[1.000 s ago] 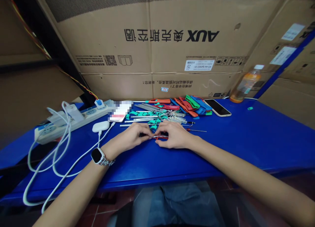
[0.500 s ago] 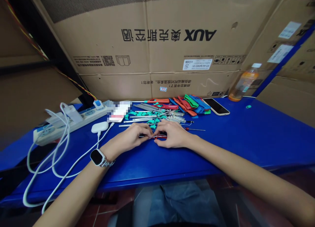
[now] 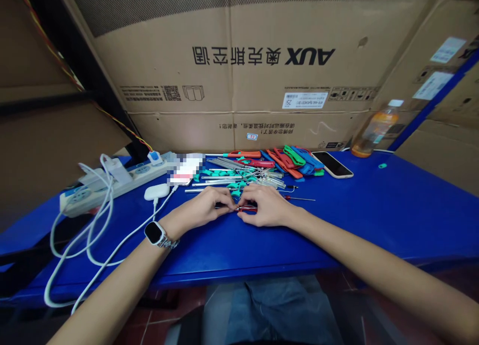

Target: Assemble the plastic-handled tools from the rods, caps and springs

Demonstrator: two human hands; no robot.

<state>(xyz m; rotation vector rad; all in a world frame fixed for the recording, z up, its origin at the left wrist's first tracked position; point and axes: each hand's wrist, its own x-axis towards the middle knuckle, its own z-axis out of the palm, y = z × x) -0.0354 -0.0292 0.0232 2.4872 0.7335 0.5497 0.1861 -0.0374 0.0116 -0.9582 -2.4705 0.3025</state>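
My right hand (image 3: 267, 205) is closed in a pinch round a red lighter handle (image 3: 250, 209), which has a thin pale wire or rod along it. The fingertips of my left hand (image 3: 209, 205) are pinched together at the left end of this handle. The small part between them is mostly hidden. Just beyond my hands lie several metal tubes (image 3: 213, 184), teal trigger pieces (image 3: 236, 186) and clear lighter tanks (image 3: 272, 181) with thin wires. A thin rod with a red end (image 3: 302, 199) rests right of my right hand.
Behind the parts is a pile of red, blue and green lighter shells (image 3: 295, 158). A phone (image 3: 332, 164) and a bottle (image 3: 376, 130) stand to the right. On the left are a power strip (image 3: 127, 182), white cables (image 3: 95, 235) and a white case (image 3: 156, 191). A cardboard wall (image 3: 209, 100) rises behind.
The view has shifted slightly, so everything appears a little further right. Both hands stay together at the red lighter handle, with only small finger movement.
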